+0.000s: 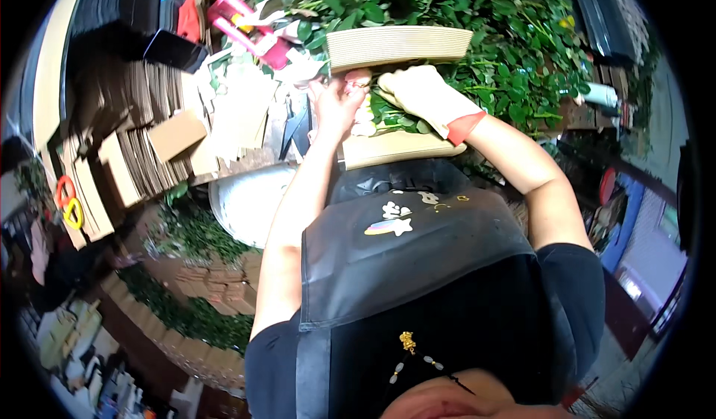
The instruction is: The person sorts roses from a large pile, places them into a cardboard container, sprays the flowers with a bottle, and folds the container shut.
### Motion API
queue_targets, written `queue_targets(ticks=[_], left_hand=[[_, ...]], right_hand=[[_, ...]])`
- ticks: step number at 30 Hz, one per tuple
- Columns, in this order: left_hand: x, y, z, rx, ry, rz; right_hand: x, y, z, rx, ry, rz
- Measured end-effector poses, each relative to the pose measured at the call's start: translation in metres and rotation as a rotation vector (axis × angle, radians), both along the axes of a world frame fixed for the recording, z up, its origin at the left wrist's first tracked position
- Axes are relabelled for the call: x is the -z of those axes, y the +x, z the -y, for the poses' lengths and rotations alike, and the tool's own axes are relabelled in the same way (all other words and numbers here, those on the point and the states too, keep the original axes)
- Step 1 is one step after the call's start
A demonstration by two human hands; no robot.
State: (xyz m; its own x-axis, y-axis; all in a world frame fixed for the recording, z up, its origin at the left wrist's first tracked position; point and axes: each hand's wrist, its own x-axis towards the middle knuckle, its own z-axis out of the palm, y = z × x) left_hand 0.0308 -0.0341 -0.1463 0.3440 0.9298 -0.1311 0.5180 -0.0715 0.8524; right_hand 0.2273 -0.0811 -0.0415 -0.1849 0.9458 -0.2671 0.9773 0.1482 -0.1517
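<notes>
My left hand (337, 103) is bare, its fingertips at a pink rose head (358, 78); its grip is not clear. Pale, yellowish rose heads (364, 122) lie just below, beside that hand. My right hand (417, 92), in a cream glove with a red cuff, rests over the leafy green stems (391, 116); its fingertips are partly hidden. The flowers lie between an upright ribbed cream board (400, 45) above and a similar padded edge (400, 148) nearest my apron.
Leafy stems (503, 55) are heaped behind. Left are cardboard pieces (178, 135), dark-bladed scissors (296, 128), a pink tape dispenser (251, 33), a phone (175, 51) and a white basin (251, 206). Red and yellow scissor handles (70, 204) stand at far left.
</notes>
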Motion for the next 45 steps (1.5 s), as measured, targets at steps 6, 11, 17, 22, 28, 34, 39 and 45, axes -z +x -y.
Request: queue_targets(ticks=[6,11,17,22,28,34,39,45], left_hand=[[0.011,0.003,0.001,-0.003,0.021,-0.029],[0.011,-0.003,-0.001,0.038,0.033,0.013],[0.008,-0.003,-0.003,0.073,0.014,0.043],[0.013,-0.004,-0.005,0.081,0.04,0.04],[0.021,-0.006,-0.004,0.063,0.106,-0.007],[0.014,-0.009,-0.001,0.076,0.083,-0.006],[0.019,-0.007,-0.001,0.056,0.086,0.021],[0.018,-0.008,-0.002,0.08,0.086,-0.003]], right_hand=[[0.026,-0.005,-0.004,0.072,0.19,0.044],[0.04,-0.013,-0.01,0.076,0.286,0.026],[0.055,-0.018,-0.015,0.136,0.311,-0.211],[0.047,-0.037,-0.017,0.074,0.272,-0.053],[0.013,-0.036,-0.002,0.197,0.254,-0.227],[0.017,-0.037,-0.008,0.052,0.146,0.018],[0.022,-0.033,-0.01,-0.019,0.145,-0.065],[0.041,-0.03,-0.009,0.022,0.185,-0.155]])
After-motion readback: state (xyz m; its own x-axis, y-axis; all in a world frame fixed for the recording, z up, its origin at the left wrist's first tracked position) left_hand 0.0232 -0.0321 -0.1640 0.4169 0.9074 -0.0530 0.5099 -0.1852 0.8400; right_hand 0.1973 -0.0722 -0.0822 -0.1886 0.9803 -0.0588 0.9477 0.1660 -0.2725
